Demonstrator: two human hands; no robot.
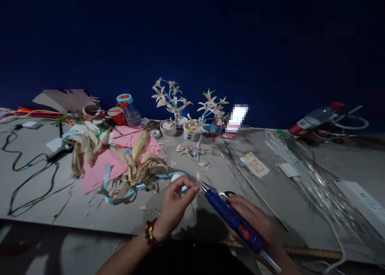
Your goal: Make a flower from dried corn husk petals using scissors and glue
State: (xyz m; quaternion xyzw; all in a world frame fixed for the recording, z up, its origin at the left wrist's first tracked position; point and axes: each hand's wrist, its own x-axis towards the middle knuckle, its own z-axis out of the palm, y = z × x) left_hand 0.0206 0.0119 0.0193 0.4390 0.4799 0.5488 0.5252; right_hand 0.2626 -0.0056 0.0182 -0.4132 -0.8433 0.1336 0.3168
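Note:
My left hand, a beaded bracelet at its wrist, pinches a small pale strip of husk between thumb and forefinger. In my right hand is a blue hot glue gun, its tip pointing up and left, close to the strip. A clear glue stick pokes out of its back end. Partly hidden behind the gun lie scissors with a dark handle. Behind my left fingers rests a white round thing, mostly covered, with blue ribbon beside it.
Dried corn husks lie over pink paper at the left, near a black cord. Husk flowers stand in small cups along the back. A bright phone screen, wire bundles and a tilted bottle are at the right.

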